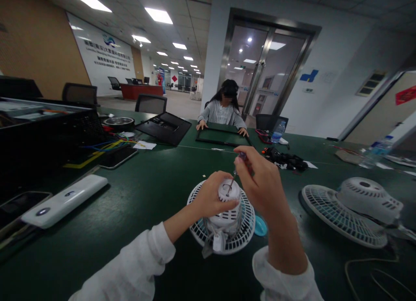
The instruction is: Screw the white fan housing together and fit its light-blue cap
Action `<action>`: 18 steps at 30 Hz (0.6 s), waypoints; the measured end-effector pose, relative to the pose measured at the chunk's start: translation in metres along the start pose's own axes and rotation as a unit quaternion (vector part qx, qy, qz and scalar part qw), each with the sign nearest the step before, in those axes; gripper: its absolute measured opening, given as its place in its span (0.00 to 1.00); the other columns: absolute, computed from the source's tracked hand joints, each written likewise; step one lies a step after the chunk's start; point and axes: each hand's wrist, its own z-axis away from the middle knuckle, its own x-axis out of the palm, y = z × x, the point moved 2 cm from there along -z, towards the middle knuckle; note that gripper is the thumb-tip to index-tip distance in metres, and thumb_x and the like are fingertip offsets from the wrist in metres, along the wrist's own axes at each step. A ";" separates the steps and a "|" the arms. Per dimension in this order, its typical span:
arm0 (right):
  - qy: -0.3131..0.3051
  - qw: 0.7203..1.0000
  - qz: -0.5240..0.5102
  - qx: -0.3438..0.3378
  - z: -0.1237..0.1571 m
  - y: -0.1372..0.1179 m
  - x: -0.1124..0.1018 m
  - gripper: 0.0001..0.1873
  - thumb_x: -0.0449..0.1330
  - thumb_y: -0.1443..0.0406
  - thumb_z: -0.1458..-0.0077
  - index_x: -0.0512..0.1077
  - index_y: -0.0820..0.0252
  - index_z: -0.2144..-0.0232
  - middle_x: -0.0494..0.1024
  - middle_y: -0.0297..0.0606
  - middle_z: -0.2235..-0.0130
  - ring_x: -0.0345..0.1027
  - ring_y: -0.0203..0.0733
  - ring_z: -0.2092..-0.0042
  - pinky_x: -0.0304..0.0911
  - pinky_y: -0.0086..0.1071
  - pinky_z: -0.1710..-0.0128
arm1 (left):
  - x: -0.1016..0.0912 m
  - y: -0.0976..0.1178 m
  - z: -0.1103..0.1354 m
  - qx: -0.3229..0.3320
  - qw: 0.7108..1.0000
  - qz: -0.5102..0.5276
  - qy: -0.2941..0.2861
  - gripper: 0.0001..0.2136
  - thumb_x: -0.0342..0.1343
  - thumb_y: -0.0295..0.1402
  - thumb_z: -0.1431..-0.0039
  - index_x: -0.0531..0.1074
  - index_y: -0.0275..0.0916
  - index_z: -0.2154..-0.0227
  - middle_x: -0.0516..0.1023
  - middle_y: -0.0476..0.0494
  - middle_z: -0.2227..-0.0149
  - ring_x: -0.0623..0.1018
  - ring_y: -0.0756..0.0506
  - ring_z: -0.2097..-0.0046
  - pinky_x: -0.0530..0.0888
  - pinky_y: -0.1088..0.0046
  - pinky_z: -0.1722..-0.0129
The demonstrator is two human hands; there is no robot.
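Observation:
A white fan head (223, 218) lies grille down on the green table in front of me, its motor housing facing up. My left hand (216, 195) is wrapped round the top of that housing, thumb on the near side and fingers on the far side. In my right hand (260, 177) is a screwdriver (234, 176), its handle pinched between thumb and fingers. The slanted shaft runs down to the top of the housing; whether the tip sits in a screw I cannot tell. A light blue round piece (260, 226) lies beside the grille on the right.
A second white fan (344, 212) with its cord lies to the right. A white power strip-like device (65, 201), a phone (118, 157) and a black case (48, 136) are on the left. Across the table a person (224, 108) holds a black frame (211, 141).

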 end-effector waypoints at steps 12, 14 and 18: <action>0.025 0.999 0.023 -0.023 0.000 -0.001 0.000 0.09 0.53 0.62 0.45 0.69 0.59 0.62 0.75 0.37 0.70 0.69 0.39 0.69 0.62 0.31 0.70 | -0.001 0.001 0.000 -0.005 1.000 0.013 -0.003 0.24 0.60 0.38 0.54 0.62 0.38 0.54 0.69 0.39 0.55 0.70 0.38 0.53 0.67 0.59 0.53; -0.015 1.000 0.003 -0.014 0.000 0.000 0.000 0.13 0.52 0.65 0.46 0.67 0.61 0.57 0.75 0.39 0.66 0.69 0.39 0.68 0.62 0.31 0.70 | 0.000 0.001 0.000 -0.005 1.000 0.017 -0.006 0.23 0.60 0.38 0.54 0.63 0.38 0.55 0.70 0.39 0.55 0.70 0.39 0.54 0.67 0.60 0.53; -0.070 0.997 -0.024 -0.002 0.002 0.000 -0.003 0.21 0.51 0.69 0.49 0.62 0.61 0.51 0.76 0.39 0.65 0.70 0.40 0.68 0.63 0.32 0.69 | 0.000 0.002 0.000 -0.009 1.000 0.021 -0.007 0.23 0.60 0.37 0.55 0.63 0.37 0.55 0.70 0.40 0.56 0.70 0.39 0.55 0.68 0.60 0.54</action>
